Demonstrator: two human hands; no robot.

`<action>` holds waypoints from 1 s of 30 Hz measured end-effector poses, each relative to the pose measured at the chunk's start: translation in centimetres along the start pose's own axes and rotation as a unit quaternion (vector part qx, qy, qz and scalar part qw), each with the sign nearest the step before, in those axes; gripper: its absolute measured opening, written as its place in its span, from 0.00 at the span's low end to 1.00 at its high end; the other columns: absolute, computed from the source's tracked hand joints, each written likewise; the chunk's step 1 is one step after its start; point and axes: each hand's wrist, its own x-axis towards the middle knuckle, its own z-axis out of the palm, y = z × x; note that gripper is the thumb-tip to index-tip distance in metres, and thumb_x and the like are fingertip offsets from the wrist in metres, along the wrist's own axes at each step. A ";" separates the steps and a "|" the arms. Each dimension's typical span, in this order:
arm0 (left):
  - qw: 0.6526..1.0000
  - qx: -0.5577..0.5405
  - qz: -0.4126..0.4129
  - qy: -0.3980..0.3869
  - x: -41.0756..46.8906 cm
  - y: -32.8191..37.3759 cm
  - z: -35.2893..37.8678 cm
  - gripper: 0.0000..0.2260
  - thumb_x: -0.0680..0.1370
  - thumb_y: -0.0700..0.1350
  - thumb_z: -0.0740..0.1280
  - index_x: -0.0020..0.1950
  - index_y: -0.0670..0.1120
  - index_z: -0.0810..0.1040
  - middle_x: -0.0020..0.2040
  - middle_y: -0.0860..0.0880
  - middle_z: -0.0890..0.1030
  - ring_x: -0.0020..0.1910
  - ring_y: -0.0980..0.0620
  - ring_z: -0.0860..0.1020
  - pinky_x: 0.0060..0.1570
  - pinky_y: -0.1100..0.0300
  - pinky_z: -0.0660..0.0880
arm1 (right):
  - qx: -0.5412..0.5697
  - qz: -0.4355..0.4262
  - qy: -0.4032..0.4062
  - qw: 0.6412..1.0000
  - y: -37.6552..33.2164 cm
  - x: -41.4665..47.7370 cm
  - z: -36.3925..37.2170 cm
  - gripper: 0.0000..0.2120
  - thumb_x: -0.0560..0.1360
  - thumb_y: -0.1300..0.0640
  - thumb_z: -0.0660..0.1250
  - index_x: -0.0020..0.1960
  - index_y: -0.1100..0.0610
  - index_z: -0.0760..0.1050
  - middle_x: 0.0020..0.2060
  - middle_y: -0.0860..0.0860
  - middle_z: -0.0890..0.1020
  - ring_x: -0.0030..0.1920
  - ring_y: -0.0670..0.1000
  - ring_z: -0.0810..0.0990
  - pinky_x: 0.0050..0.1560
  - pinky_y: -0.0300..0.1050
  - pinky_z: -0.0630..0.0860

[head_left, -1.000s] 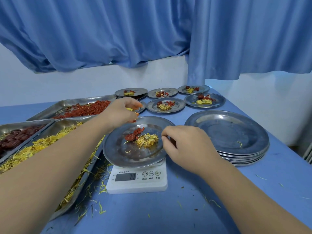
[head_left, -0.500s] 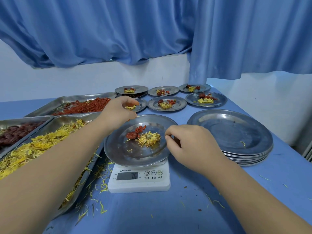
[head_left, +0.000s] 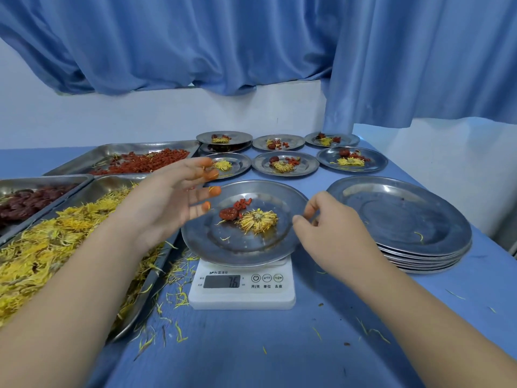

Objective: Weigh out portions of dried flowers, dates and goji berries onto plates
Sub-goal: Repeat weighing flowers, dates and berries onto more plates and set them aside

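My left hand (head_left: 167, 203) hovers open, fingers spread, over the plate's (head_left: 237, 247) left rim. My right hand (head_left: 333, 233) curls at its right rim, grip unclear. The dried flower (head_left: 258, 221) lies between them.

Likely a small food-portioning workroom.
Blue-covered table (head_left: 251, 354), steel trays (head_left: 84, 163), digital scale (head_left: 242, 289), stacked plates (head_left: 419, 256), curtain (head_left: 195, 43).

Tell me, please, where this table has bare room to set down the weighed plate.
Barest: the near strip of table in front of the scale, with only stray petals. Crowded: trays fill the left, filled plates the far end, the empty plate stack the right.
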 end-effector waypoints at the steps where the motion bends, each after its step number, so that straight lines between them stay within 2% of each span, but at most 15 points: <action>1: 1.000 -0.023 -0.001 0.009 -0.3 0.0 -0.5 0.09 0.78 0.41 0.61 0.52 0.49 0.80 0.46 0.50 0.83 0.40 0.50 0.82 0.34 0.61 0.77 | -0.014 0.008 -0.004 1.000 0.1 -0.1 0.1 0.08 0.74 0.46 0.62 0.40 0.48 0.66 0.32 0.48 0.77 0.32 0.48 0.76 0.30 0.44 0.69; 4: 0.995 -0.091 -0.010 0.041 -0.9 0.3 -1.8 0.07 0.77 0.43 0.61 0.51 0.49 0.77 0.42 0.51 0.82 0.37 0.52 0.80 0.35 0.60 0.74 | -0.064 0.020 -0.011 0.998 0.1 -0.3 0.3 0.09 0.74 0.46 0.62 0.40 0.48 0.65 0.32 0.48 0.78 0.33 0.50 0.77 0.32 0.45 0.72; 6: 0.991 -0.123 -0.015 0.057 -1.3 0.4 -2.3 0.06 0.77 0.43 0.61 0.49 0.50 0.76 0.40 0.51 0.81 0.36 0.52 0.79 0.36 0.59 0.73 | -0.040 0.045 -0.025 0.998 -0.1 -0.4 0.4 0.08 0.73 0.47 0.62 0.41 0.49 0.66 0.31 0.49 0.80 0.29 0.50 0.79 0.33 0.47 0.76; 9: 0.987 -0.140 -0.018 0.079 -1.7 0.3 -2.6 0.06 0.76 0.43 0.61 0.46 0.49 0.76 0.37 0.51 0.80 0.35 0.52 0.79 0.37 0.58 0.71 | 0.081 0.110 -0.039 0.990 -0.5 -0.3 0.6 0.05 0.73 0.54 0.64 0.42 0.53 0.69 0.27 0.51 0.82 0.21 0.50 0.78 0.31 0.47 0.78; 13: 0.984 -0.152 -0.018 0.096 -1.9 0.2 -2.5 0.06 0.76 0.43 0.61 0.46 0.48 0.77 0.37 0.50 0.80 0.35 0.51 0.79 0.41 0.58 0.70 | 0.259 0.177 -0.034 0.949 -0.6 -0.1 0.6 0.04 0.74 0.65 0.63 0.44 0.58 0.69 0.26 0.54 0.78 0.20 0.51 0.73 0.23 0.40 0.67; 17: 0.982 -0.162 -0.020 0.096 -2.0 0.2 -2.3 0.05 0.76 0.43 0.61 0.45 0.48 0.78 0.38 0.50 0.80 0.35 0.51 0.79 0.40 0.58 0.70 | 0.357 0.181 -0.016 0.916 -0.8 -0.3 1.0 0.09 0.76 0.70 0.61 0.42 0.58 0.67 0.22 0.53 0.75 0.24 0.54 0.72 0.25 0.43 0.68; 21: 0.979 -0.184 -0.018 0.089 -2.2 0.3 -2.4 0.06 0.76 0.44 0.62 0.44 0.48 0.78 0.39 0.50 0.79 0.35 0.50 0.79 0.40 0.58 0.70 | 0.383 0.170 0.013 0.908 -1.0 -0.4 1.4 0.11 0.76 0.69 0.61 0.40 0.57 0.65 0.22 0.52 0.76 0.27 0.54 0.71 0.29 0.43 0.69; 30: 0.947 -0.290 -0.004 0.139 -2.5 0.5 -2.7 0.06 0.74 0.46 0.62 0.43 0.48 0.79 0.43 0.49 0.82 0.42 0.48 0.82 0.45 0.55 0.71 | 0.430 0.165 0.059 0.886 -2.9 3.8 1.3 0.12 0.76 0.69 0.61 0.39 0.56 0.65 0.22 0.51 0.75 0.27 0.50 0.73 0.24 0.37 0.71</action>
